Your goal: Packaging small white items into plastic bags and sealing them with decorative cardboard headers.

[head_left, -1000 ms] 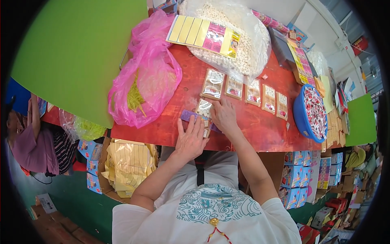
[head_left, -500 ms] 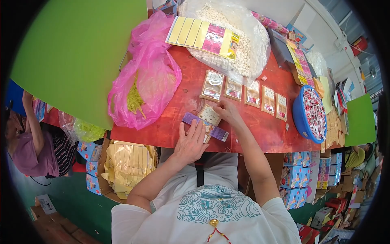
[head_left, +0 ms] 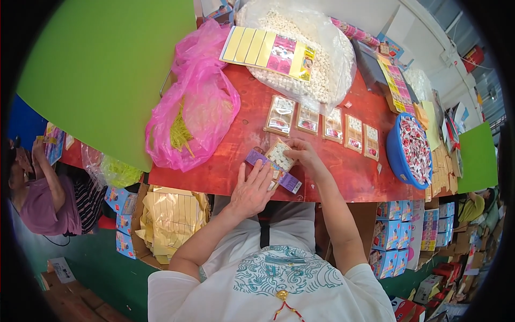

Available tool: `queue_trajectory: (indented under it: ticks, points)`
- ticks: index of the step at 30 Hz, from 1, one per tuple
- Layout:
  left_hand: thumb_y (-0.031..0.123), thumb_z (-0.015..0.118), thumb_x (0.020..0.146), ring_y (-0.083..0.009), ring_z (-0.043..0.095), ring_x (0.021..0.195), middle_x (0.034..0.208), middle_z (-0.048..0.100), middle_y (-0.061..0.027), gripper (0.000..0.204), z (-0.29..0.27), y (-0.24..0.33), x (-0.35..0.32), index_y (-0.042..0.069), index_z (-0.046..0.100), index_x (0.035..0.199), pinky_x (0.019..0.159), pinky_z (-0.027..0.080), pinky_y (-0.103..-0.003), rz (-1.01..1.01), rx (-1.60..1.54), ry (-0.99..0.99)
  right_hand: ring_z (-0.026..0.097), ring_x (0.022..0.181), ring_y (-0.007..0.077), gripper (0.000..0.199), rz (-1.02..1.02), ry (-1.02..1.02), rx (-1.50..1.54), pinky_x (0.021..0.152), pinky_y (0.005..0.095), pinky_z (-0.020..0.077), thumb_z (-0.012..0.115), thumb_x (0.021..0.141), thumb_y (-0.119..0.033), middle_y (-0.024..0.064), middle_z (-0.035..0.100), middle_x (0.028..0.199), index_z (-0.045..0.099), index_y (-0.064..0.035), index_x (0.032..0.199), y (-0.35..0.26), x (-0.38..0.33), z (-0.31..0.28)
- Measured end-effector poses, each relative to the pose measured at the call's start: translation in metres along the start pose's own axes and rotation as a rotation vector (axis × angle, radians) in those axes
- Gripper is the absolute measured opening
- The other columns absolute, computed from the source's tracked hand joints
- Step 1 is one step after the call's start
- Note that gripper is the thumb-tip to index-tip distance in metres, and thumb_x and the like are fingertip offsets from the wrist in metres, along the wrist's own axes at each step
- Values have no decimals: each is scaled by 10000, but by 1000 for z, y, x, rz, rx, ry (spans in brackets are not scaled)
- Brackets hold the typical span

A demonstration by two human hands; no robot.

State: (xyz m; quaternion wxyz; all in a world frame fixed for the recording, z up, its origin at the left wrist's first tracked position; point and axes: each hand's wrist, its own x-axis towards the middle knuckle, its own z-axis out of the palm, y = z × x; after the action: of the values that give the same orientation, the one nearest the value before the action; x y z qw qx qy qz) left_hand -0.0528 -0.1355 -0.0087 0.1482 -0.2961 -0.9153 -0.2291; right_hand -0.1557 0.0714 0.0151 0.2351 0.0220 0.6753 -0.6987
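My left hand (head_left: 251, 189) lies flat on a purple card strip (head_left: 289, 182) near the front edge of the red table (head_left: 236, 155). My right hand (head_left: 303, 154) grips a small clear packet of white pellets (head_left: 279, 155) that rests tilted on that strip. Just beyond my hands, a row of several more filled clear packets (head_left: 322, 124) lies side by side on the table.
A pink plastic bag (head_left: 196, 110) with yellow strips lies at left, a big clear bag of white pellets (head_left: 316, 64) at the back, a blue basin of red-and-white sweets (head_left: 410, 153) at right. A box of gold sheets (head_left: 169, 217) stands below. Another person (head_left: 40, 198) sits far left.
My hands slid the purple strip and the pellet packet a little toward the right. The row of packets has not moved.
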Motion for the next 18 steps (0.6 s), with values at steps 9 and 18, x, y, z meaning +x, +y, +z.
queue_trajectory:
  ticks: [9,18]
  points:
    - [36,529,857,-364,435,1248,1308,495,-200,407,0,9,15,-33,513,1258,1041,331,-445,-212,-400,288,603,777,79,154,-209,-37,296,699,222,472,649,825,-62,10,636,869,589,-53,966,12,-12,7]
    - [-9,518,864,-273,575,1085,1196,575,-172,415,-2,6,28,-6,511,1279,912,453,-326,-416,-634,247,589,812,77,170,-296,-55,280,730,217,458,649,831,-72,20,635,898,593,-33,986,7,-24,11]
